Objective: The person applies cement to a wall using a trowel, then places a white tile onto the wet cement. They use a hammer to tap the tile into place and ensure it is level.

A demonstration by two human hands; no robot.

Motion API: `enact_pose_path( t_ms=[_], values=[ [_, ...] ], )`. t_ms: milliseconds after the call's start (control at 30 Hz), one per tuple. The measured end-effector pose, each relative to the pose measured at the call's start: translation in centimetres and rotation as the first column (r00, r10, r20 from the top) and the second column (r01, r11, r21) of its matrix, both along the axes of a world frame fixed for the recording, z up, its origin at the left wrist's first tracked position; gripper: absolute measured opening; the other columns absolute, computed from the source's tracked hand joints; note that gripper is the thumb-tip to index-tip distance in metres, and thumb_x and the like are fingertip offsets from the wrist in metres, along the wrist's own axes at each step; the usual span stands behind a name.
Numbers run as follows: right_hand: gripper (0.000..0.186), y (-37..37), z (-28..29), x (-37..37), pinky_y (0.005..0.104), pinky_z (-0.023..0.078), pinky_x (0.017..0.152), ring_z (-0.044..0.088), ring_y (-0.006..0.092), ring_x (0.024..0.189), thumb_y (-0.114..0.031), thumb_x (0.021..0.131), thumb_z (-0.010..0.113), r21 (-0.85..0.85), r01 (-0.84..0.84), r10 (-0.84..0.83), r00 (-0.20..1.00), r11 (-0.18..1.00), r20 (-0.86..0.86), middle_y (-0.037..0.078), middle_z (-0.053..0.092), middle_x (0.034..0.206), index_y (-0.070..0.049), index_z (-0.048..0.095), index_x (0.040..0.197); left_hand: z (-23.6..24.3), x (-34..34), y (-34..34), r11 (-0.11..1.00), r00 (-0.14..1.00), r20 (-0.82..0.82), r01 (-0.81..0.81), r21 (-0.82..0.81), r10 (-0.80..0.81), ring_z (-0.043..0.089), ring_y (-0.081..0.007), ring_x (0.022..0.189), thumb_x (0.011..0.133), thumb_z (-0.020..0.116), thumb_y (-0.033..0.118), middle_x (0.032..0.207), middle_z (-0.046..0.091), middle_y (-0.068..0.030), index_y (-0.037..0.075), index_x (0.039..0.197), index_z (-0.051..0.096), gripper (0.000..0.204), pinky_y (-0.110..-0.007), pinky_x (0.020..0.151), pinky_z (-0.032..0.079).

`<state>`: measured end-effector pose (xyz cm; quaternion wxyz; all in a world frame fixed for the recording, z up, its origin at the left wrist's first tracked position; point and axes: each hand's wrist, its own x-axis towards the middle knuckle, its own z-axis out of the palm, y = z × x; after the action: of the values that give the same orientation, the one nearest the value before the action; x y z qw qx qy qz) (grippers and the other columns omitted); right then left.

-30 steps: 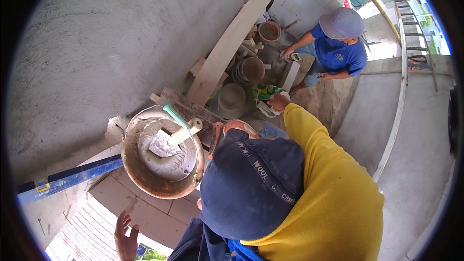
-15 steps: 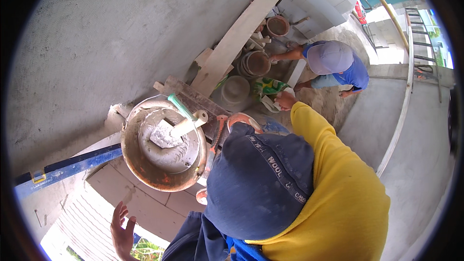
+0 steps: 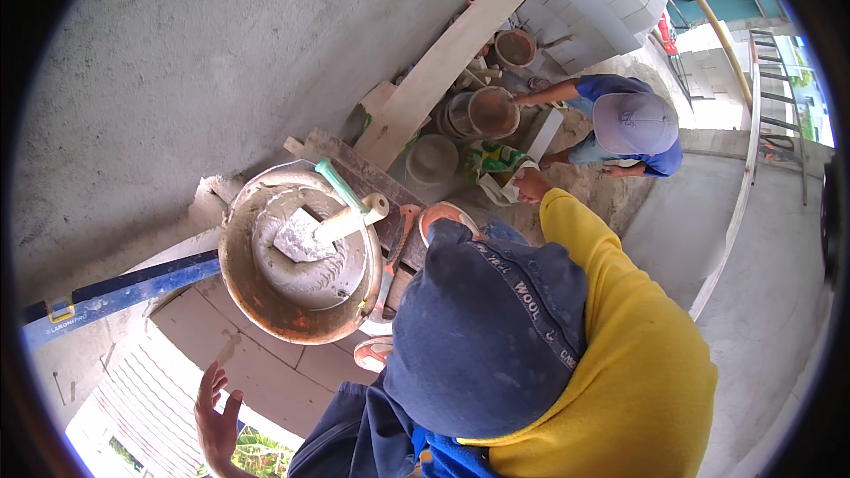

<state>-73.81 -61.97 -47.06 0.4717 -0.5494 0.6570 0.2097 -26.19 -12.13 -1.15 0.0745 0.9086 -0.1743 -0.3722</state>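
Observation:
My left hand (image 3: 217,420) is raised at the lower left, empty, with fingers apart. It is below a mortar bucket (image 3: 301,336) with a stained orange rim. A trowel (image 3: 305,235) with a pale round handle lies on the wet grey mortar inside, and the bucket's teal grip (image 3: 341,184) rests beside that handle. My right arm, in a yellow sleeve, reaches far forward. Its right hand (image 3: 532,185) is closed at something white beside a green-and-white sack (image 3: 496,159); whether it holds the sack's edge or a separate piece is unclear. My dark-trousered knee (image 3: 487,336) fills the centre.
A blue spirit level (image 3: 133,294) reaches toward the bucket. An orange-handled tool (image 3: 407,221) lies near my sandalled foot (image 3: 447,215). Ahead, a co-worker (image 3: 633,124) in blue has a hand at another bucket (image 3: 493,113). A long plank (image 3: 460,53) leans by the grey wall.
The view has shifted slightly. My left hand has moved a little left, still spread. The co-worker's head has moved right and nearer. My right hand stays beside the sack.

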Motion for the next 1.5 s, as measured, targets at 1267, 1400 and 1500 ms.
enact_pose_path(
  t_ms=[1267,1400,1500],
  values=[
    [0.027,-2.7,-2.5,-3.6,0.0363,0.058,0.058,0.069,0.023,0.064,-0.026,0.098,0.067,0.082,0.024,-0.027,0.999,0.996,0.037,0.009,0.068,0.083,-0.01,0.066,0.12,1.3,-0.6,-2.5,0.997,0.993,0.091,0.066,0.049,-0.07,0.061,-0.0325,0.132,0.084,0.074,0.004,0.145,0.063,-0.0154,0.012,0.151,0.053,0.071,-0.049,0.115,0.047],
    [0.026,-4.1,-1.9,-3.4,0.0361,0.056,0.056,0.069,0.0221,0.064,-0.022,0.099,0.066,0.119,0.08,-0.095,0.987,0.99,0.127,0.009,0.068,0.084,-0.009,0.066,0.121,1.8,-0.3,-3.2,0.996,0.998,0.041,0.047,0.075,-0.05,0.057,-0.0299,0.136,0.087,0.068,0.002,0.146,0.062,-0.0143,0.009,0.152,0.052,0.067,-0.05,0.116,0.042],
    [0.03,-4.8,-0.8,-1.4,0.0329,0.055,0.057,0.068,0.0186,0.065,-0.017,0.098,0.064,0.16,0.034,-0.076,0.962,0.987,0.261,0.008,0.07,0.087,-0.005,0.065,0.126,3.3,0.3,-2.3,0.994,0.999,0.006,0.039,0.099,-0.04,0.061,-0.0335,0.13,0.086,0.07,0.006,0.137,0.066,-0.0154,0.006,0.14,0.061,0.054,-0.047,0.114,0.045]
  ],
)
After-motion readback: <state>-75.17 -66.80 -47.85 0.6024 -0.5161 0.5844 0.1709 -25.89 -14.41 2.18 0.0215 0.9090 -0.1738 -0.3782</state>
